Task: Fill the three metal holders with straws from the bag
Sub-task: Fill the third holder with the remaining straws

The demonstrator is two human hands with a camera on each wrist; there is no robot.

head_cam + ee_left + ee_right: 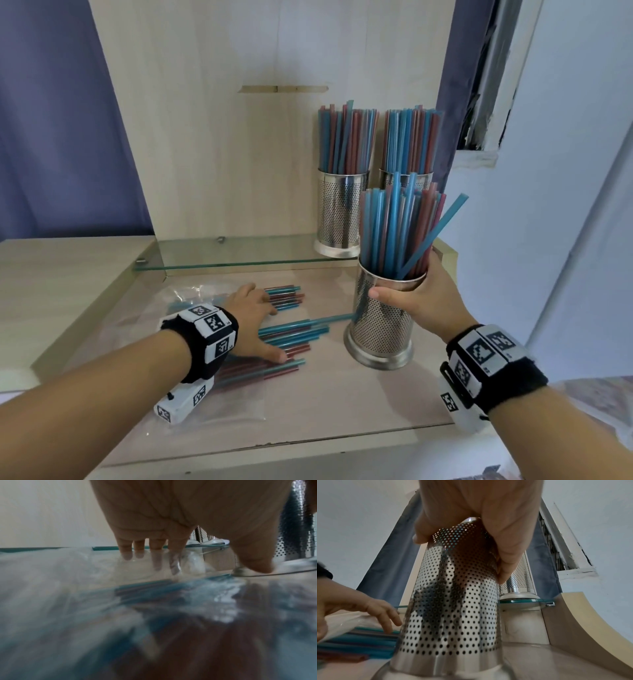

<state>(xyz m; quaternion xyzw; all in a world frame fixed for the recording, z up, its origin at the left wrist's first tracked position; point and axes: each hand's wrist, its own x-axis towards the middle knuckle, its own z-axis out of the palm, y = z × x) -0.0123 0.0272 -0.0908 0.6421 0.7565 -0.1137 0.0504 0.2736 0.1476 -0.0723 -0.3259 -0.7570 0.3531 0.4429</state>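
Likely home room or small café corner, cannot tell which: pale laminate wood cabinet (212, 144) with clear glass shelf (239, 255), blue-purple curtain (51, 120), white wall with chipped window frame (486, 102), perforated steel straw holders (340, 212).

Blue and red straws (284, 334), perforated silver holder (382, 329)
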